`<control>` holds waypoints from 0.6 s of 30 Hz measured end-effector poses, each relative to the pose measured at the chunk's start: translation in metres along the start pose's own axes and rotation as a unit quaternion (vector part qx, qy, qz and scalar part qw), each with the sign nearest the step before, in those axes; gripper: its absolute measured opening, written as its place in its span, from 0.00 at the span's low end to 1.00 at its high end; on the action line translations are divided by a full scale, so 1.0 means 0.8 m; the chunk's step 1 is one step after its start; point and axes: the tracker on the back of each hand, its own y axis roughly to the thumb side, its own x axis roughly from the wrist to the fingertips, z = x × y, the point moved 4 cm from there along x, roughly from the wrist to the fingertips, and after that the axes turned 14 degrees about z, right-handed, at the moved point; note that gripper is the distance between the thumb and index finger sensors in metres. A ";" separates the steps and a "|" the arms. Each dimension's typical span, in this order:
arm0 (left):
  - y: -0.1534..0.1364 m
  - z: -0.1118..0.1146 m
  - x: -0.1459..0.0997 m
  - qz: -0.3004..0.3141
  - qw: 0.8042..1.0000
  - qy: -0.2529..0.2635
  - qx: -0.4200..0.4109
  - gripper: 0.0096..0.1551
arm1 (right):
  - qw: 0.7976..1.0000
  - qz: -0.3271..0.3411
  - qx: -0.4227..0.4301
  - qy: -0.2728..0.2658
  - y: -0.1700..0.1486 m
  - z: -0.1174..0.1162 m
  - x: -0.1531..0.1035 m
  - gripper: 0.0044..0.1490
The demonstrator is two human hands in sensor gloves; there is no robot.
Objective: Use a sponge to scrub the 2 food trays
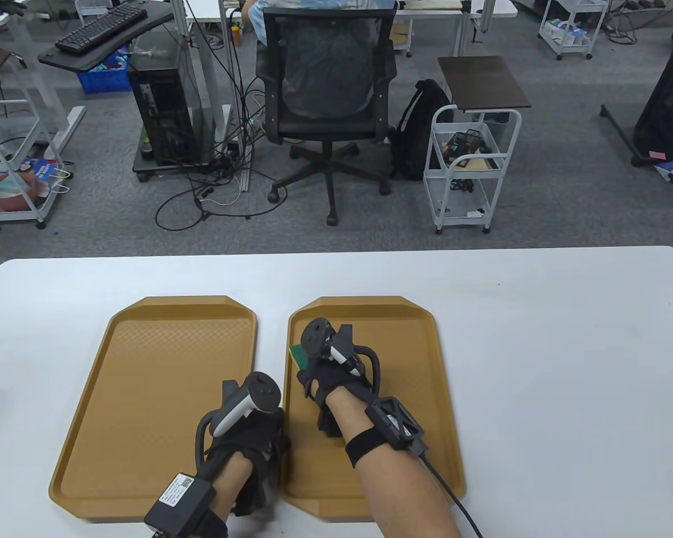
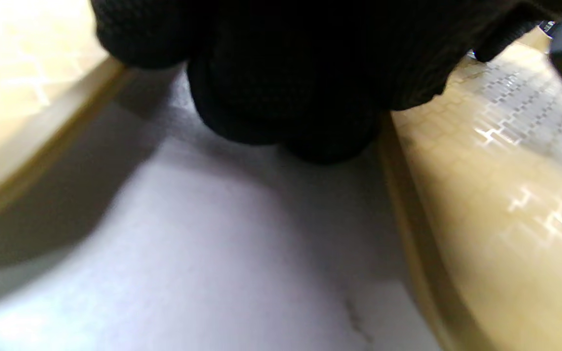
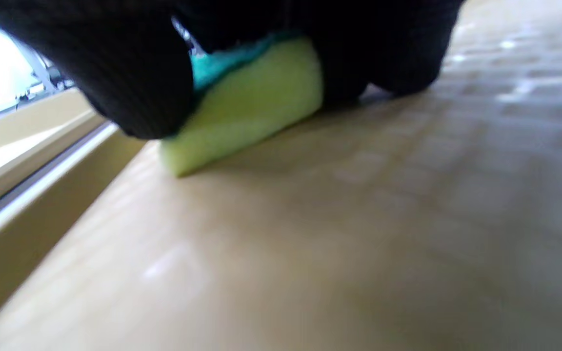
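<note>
sponge [image 3: 242, 112] (mostly hidden) under right hand [image 1: 328, 372]

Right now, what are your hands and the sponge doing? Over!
Right hand grips sponge, yellow side down on right tray. Left hand rests between the trays, holding nothing visible. Left tray bare. Nothing in the way.

Sponge [image 1: 299, 355] on right tray [image 1: 426, 392], beside left tray [image 1: 134, 392].
</note>
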 end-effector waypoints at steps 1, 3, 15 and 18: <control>0.000 0.000 0.000 0.000 1.000 0.000 -0.001 0.40 | 1.000 0.002 -0.004 0.018 0.005 -0.003 -0.007 0.52; -0.001 0.000 0.000 0.000 1.000 -0.001 -0.002 0.40 | 0.999 0.009 -0.014 0.038 0.013 -0.010 -0.020 0.53; -0.004 -0.002 0.001 0.004 1.000 -0.009 -0.010 0.40 | 0.994 0.055 -0.034 0.090 0.044 -0.048 -0.112 0.53; -0.004 -0.002 0.002 0.006 1.000 -0.011 -0.010 0.40 | 0.992 0.060 -0.037 0.102 0.051 -0.056 -0.131 0.54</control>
